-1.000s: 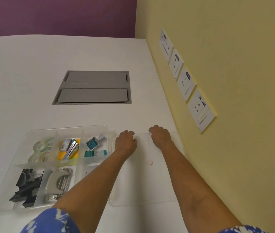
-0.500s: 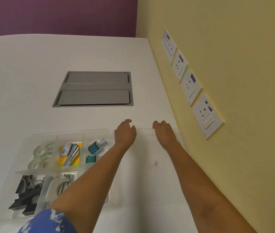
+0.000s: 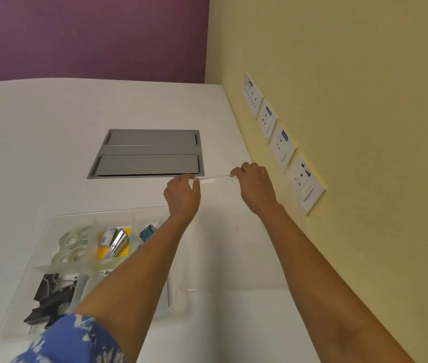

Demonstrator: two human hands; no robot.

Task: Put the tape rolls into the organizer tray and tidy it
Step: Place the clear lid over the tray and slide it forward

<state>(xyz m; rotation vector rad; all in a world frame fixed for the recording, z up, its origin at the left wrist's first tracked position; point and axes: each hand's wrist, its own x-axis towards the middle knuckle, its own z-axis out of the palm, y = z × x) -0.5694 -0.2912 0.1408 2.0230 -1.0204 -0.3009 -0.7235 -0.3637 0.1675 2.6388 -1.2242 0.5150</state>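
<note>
The tray (image 3: 50, 231) sits on the white surface (image 3: 37, 153), tape rolls (image 3: 72, 246) in its far-left compartment, binder clips (image 3: 50, 297) nearer the person. Right of the tray, the left hand (image 3: 181, 195) pinches the far edge of a clear lid (image 3: 216, 179), fingers (image 3: 195, 183) curled onto it. The right hand (image 3: 256, 187) grips the same edge, closed. The lid is tilted, its far edge raised, its near edge just right of the tray.
</note>
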